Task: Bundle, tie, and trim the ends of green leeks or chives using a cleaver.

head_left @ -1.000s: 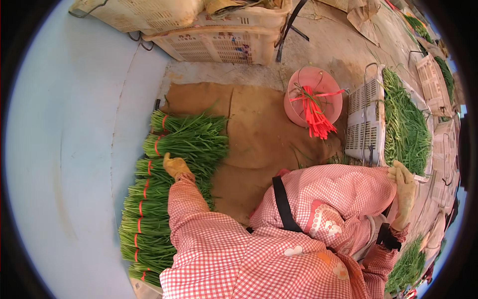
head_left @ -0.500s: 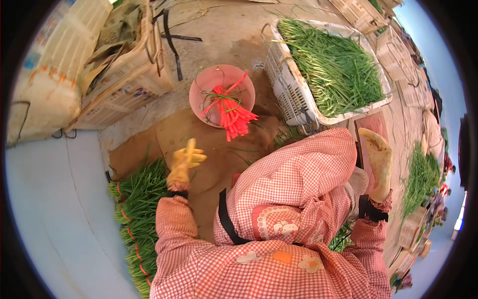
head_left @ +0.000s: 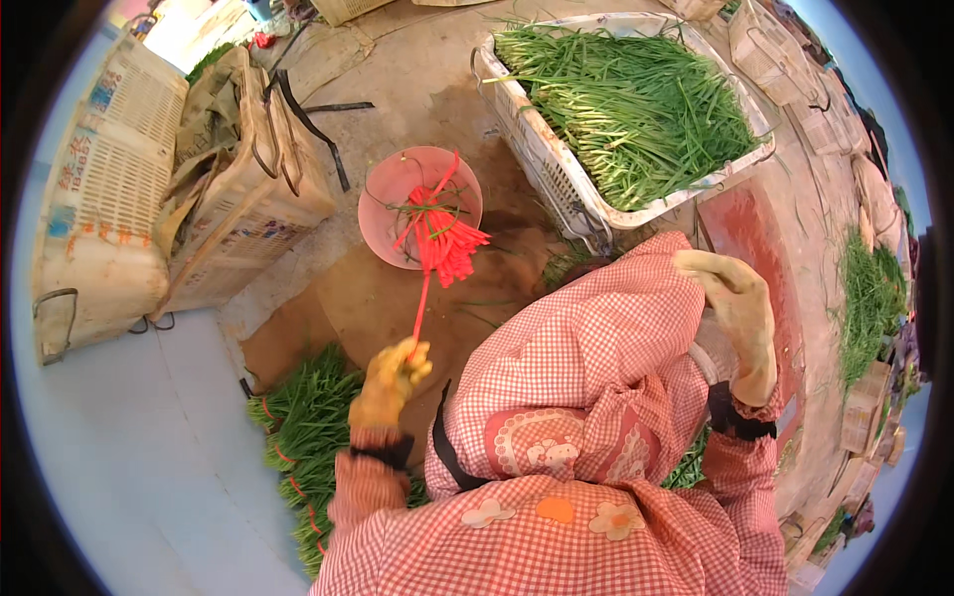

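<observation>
My left hand [head_left: 391, 385], in a yellow glove, is closed on the end of a red tie strip [head_left: 421, 310]. The strip is stretched up to a bunch of red strips [head_left: 449, 246] hanging over the rim of a pink bucket [head_left: 381, 221]. Green stalks are wound round the top of that bunch. My right hand [head_left: 740, 303], in a cream glove, bends over beside my knee with its fingers stretched toward the checked cloth; nothing shows in it. Below my left hand lie chive-like bundles [head_left: 308, 417] bound with red ties.
A white plastic crate [head_left: 616, 221] heaped with chive-like greens [head_left: 636, 109] stands ahead on the right. Stacked beige crates [head_left: 109, 189] stand on the left by a pale blue surface [head_left: 189, 437]. Brown sheeting [head_left: 348, 308] covers the floor under the bucket. Loose greens [head_left: 870, 308] lie far right.
My left hand has closed on a red strip and drawn it toward me out of the bunch. My right hand has shifted inward toward the knee. The view has turned slightly.
</observation>
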Demonstrator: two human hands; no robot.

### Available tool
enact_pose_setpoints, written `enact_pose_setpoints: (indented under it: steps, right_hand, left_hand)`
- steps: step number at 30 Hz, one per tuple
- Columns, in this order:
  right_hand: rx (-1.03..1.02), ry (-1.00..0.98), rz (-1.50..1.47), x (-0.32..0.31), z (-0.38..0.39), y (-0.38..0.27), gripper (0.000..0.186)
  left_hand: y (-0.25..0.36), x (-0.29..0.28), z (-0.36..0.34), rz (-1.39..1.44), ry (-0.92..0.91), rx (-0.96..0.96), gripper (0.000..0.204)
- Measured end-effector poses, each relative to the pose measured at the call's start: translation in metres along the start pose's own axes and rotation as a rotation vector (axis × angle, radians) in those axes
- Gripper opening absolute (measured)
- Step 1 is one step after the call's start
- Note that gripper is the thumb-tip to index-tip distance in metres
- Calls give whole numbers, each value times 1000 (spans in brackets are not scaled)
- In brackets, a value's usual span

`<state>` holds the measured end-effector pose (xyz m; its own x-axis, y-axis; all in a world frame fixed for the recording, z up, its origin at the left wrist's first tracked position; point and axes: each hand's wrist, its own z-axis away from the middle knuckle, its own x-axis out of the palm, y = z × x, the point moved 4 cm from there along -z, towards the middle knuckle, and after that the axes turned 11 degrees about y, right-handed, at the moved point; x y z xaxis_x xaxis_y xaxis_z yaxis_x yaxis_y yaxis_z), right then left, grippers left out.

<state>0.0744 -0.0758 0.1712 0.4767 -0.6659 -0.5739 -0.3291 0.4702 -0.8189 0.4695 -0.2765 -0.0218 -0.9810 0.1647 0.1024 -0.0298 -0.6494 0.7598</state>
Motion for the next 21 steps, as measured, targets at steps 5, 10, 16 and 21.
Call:
enact_pose_setpoints:
  steps: [5, 10, 16, 21]
  right_hand:
    - [209, -803, -368, 109, 26, -53, 36]
    - [327, -1132, -560, 158, 65, -60, 85]
    - [226, -712, -965, 97, 52, -47, 64]
    - [293, -554, -932, 32, 64, -3, 54]
  left_hand:
    - [62, -16, 135, 41, 135, 55, 33]
    - [97, 53, 190, -340, -38, 174, 28]
    - [83, 128, 177, -578, -434, 122, 29]
    - [141, 250, 163, -577, -744, 820, 57]
